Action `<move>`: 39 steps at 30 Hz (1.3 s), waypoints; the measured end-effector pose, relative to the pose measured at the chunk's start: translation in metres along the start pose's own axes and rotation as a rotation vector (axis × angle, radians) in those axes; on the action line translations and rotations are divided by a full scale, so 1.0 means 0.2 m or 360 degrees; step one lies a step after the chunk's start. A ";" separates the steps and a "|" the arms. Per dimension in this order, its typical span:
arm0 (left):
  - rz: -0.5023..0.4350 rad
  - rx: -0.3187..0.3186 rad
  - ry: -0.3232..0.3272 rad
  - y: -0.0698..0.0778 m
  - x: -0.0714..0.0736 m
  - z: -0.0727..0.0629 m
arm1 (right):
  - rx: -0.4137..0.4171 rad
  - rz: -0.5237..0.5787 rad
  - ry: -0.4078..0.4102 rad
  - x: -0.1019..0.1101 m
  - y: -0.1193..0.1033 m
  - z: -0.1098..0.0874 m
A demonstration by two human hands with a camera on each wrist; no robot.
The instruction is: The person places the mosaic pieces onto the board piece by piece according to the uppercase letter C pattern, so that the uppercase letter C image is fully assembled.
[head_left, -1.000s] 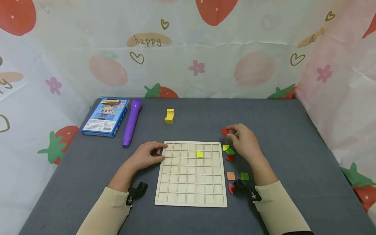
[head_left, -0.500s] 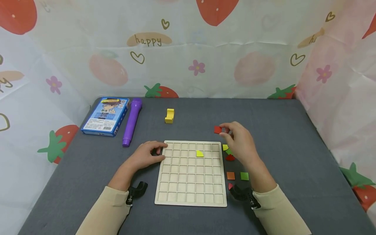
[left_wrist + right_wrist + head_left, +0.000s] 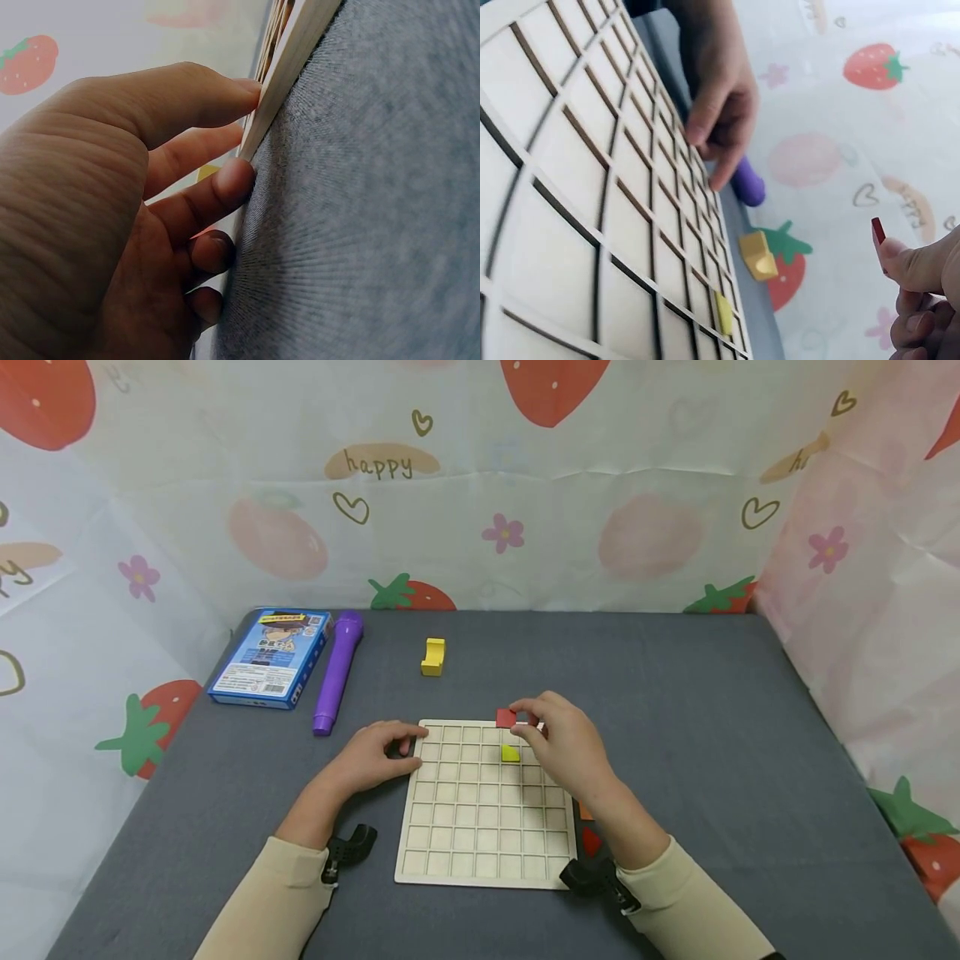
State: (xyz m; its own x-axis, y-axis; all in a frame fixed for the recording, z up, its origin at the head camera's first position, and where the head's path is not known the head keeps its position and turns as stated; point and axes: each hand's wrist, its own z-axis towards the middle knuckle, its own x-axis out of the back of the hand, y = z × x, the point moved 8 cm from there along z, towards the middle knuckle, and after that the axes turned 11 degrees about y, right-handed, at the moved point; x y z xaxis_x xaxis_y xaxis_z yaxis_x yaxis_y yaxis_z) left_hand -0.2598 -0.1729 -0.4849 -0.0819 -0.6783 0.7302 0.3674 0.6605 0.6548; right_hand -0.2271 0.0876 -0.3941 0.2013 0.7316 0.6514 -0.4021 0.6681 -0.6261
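Observation:
A pale wooden grid board (image 3: 472, 822) lies flat on the table. My left hand (image 3: 372, 758) rests at its upper left edge, thumb and index finger touching the rim; in the left wrist view the thumb (image 3: 202, 97) lies against the board's side and the other fingers are loosely bent. Between thumb and fingertips my right hand (image 3: 566, 747) pinches a red square tile (image 3: 506, 718) over the board's far edge. The right wrist view shows this tile raised above the board. A yellow quarter-round tile (image 3: 510, 753) sits in a cell just below it.
Right of the board, an orange tile (image 3: 586, 811) and a red curved tile (image 3: 591, 842) show beside my right forearm, which hides other tiles. Behind the board stands a yellow block (image 3: 432, 657). A purple marker-like stick (image 3: 337, 677) and a blue box (image 3: 270, 658) lie far left.
My right hand has carried the red square tile leftward from the board's right side to its far edge. The forearm now covers several loose tiles. My left hand has stayed put.

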 end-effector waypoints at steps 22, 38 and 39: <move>-0.0021 -0.0013 -0.0009 0.01 0.00 0.00 | -0.0102 -0.0190 -0.0329 -0.32 0.13 -0.07; -0.0005 0.0001 -0.0005 0.01 0.00 0.00 | -0.0101 -0.0248 -0.0300 -0.35 0.16 -0.08; -0.0002 0.0001 -0.0004 0.01 0.00 0.00 | -0.0103 -0.0257 -0.0302 -0.35 0.15 -0.08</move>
State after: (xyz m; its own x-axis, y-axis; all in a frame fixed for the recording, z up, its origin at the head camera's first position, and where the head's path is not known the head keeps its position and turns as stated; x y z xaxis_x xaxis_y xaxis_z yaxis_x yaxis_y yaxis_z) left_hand -0.2591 -0.1727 -0.4835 -0.0848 -0.6784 0.7298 0.3664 0.6599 0.6560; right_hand -0.2399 0.0594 -0.4650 0.0846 0.5799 0.8103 -0.3188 0.7862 -0.5294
